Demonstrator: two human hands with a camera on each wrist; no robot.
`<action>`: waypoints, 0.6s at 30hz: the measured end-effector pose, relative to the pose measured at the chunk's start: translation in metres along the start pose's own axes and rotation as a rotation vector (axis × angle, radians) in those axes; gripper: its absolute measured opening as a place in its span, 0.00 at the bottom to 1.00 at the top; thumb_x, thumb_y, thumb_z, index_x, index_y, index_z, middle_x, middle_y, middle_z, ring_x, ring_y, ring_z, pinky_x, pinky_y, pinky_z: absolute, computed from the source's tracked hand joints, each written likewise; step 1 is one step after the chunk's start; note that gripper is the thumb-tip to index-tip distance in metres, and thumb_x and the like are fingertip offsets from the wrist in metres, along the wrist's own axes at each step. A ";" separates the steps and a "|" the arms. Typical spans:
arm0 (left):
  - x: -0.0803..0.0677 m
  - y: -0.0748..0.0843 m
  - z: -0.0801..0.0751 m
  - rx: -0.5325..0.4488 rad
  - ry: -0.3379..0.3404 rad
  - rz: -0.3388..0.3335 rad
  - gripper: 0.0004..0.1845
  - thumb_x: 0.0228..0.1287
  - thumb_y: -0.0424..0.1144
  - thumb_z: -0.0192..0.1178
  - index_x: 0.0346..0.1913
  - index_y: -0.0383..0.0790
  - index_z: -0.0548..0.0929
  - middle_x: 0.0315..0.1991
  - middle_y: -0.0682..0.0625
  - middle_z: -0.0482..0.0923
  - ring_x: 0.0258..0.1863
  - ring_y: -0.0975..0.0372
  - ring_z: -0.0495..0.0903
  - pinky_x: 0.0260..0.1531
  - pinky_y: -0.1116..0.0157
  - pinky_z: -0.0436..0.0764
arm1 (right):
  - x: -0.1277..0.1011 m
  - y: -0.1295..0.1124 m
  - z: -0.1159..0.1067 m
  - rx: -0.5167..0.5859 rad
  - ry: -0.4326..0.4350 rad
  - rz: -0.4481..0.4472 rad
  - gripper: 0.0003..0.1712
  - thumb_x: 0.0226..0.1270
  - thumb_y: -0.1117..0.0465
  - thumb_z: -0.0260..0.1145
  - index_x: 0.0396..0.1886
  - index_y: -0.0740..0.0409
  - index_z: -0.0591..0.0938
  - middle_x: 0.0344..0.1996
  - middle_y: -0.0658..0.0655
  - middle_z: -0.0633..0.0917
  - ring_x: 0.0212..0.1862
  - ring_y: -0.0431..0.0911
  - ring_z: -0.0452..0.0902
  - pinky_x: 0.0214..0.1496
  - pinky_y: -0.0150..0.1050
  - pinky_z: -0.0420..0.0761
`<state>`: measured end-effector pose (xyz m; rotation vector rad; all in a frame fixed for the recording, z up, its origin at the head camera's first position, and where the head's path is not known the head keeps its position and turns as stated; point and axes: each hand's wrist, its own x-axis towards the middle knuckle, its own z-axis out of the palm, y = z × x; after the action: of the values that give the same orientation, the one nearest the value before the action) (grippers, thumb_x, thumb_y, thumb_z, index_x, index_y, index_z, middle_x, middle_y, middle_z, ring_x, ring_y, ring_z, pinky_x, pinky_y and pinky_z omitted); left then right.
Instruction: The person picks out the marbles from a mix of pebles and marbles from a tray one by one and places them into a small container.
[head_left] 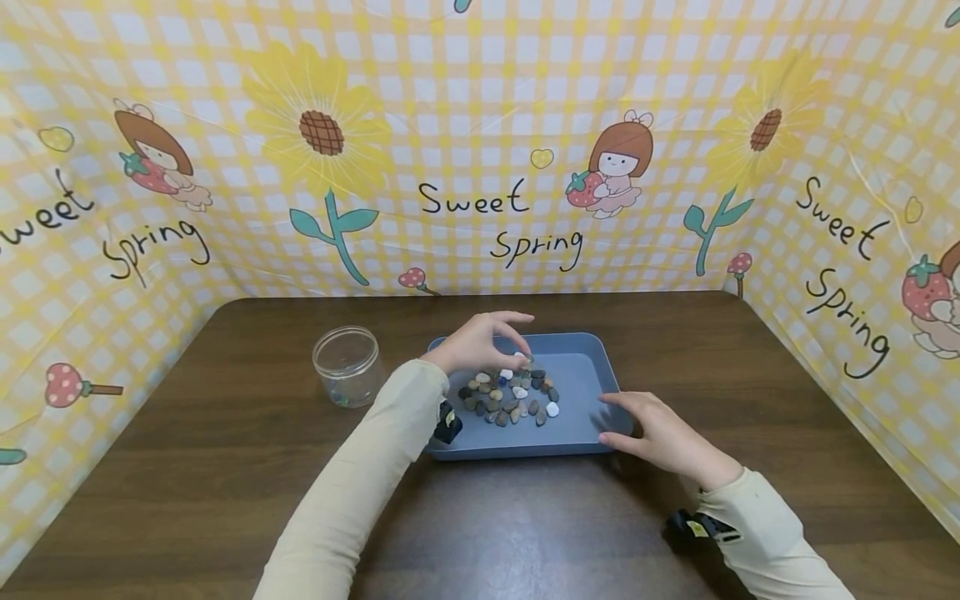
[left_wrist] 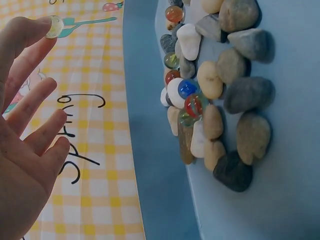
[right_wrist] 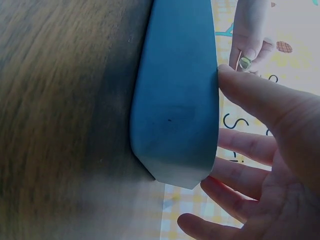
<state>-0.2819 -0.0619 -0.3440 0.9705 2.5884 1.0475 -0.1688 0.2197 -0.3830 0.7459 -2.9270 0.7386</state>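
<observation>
Pinched in the left grip [head_left: 480, 340], a marble [left_wrist: 54, 26] hangs above the tray [head_left: 581, 379]; pebbles [head_left: 510, 398] below.

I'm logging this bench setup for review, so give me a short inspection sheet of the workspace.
Surface: brown wooden table.
Job's things: blue tray holding pebbles mixed with glass marbles; clear jar stands left of it.
Clutter: nothing seen.
Hands: left hand pinches a marble above the pebbles; right hand rests open against the tray's right edge.
Cables: nothing seen.
Surroundings: yellow checked backdrop on three sides.
</observation>
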 end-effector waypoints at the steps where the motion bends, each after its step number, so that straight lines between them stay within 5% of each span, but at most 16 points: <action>1: -0.001 0.000 -0.001 0.001 0.004 0.003 0.04 0.56 0.42 0.66 0.34 0.50 0.88 0.68 0.56 0.65 0.71 0.58 0.57 0.68 0.51 0.62 | 0.000 0.000 0.000 0.000 0.000 0.000 0.30 0.59 0.53 0.67 0.57 0.65 0.75 0.55 0.65 0.78 0.58 0.60 0.71 0.59 0.57 0.72; 18: -0.017 -0.011 -0.016 0.016 0.093 0.044 0.05 0.56 0.41 0.66 0.35 0.47 0.88 0.67 0.51 0.66 0.71 0.55 0.58 0.65 0.51 0.65 | 0.001 0.000 0.000 -0.003 0.007 -0.006 0.30 0.58 0.53 0.68 0.57 0.65 0.75 0.54 0.65 0.79 0.58 0.60 0.72 0.58 0.57 0.72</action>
<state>-0.2804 -0.0874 -0.3405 1.0097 2.6648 1.1105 -0.1694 0.2190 -0.3832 0.7494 -2.9183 0.7344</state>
